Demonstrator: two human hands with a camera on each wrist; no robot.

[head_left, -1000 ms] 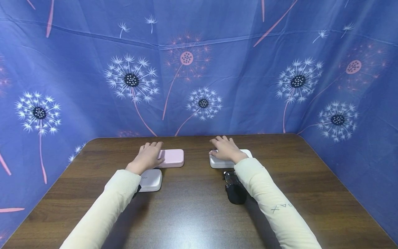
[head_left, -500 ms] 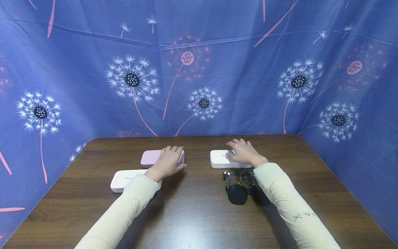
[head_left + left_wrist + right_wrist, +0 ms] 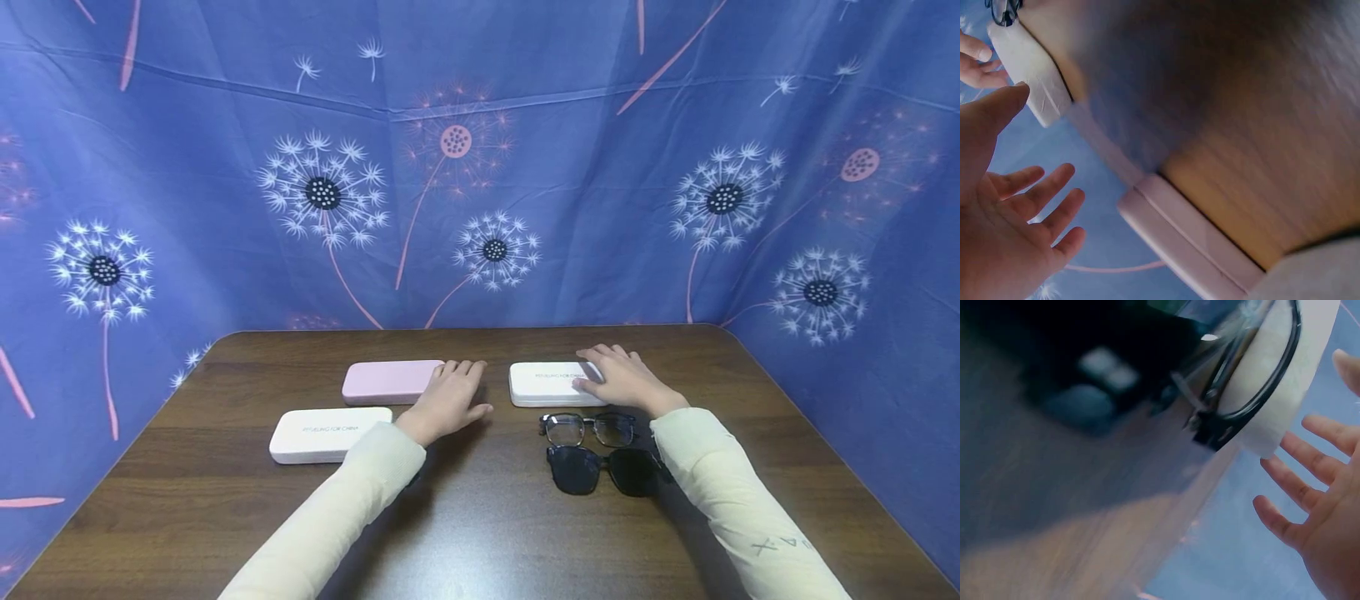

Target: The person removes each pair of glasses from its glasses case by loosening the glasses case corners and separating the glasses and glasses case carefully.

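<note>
My left hand (image 3: 448, 398) hovers by the right end of the pink glasses case (image 3: 386, 382); its fingers are loosely spread and hold nothing, as the left wrist view shows. A white glasses case with printed lettering (image 3: 322, 433) lies in front of the pink one, partly behind the left sleeve. Over the right end of another white glasses case (image 3: 547, 383) is my right hand (image 3: 622, 379), fingers apart and nothing in them. Whether it touches that case is hard to tell. Clear-lensed eyeglasses (image 3: 588, 429) and dark sunglasses (image 3: 600, 469) lie just in front.
Everything lies on a brown wooden table (image 3: 480, 525). A blue curtain with dandelion prints (image 3: 570, 167) hangs behind it and along its sides. The right sleeve (image 3: 720, 467) reaches beside the sunglasses.
Both hands have moved to the right, the left one from over the pink case to its right end. More of the white cases, the eyeglasses and the sunglasses shows now.
</note>
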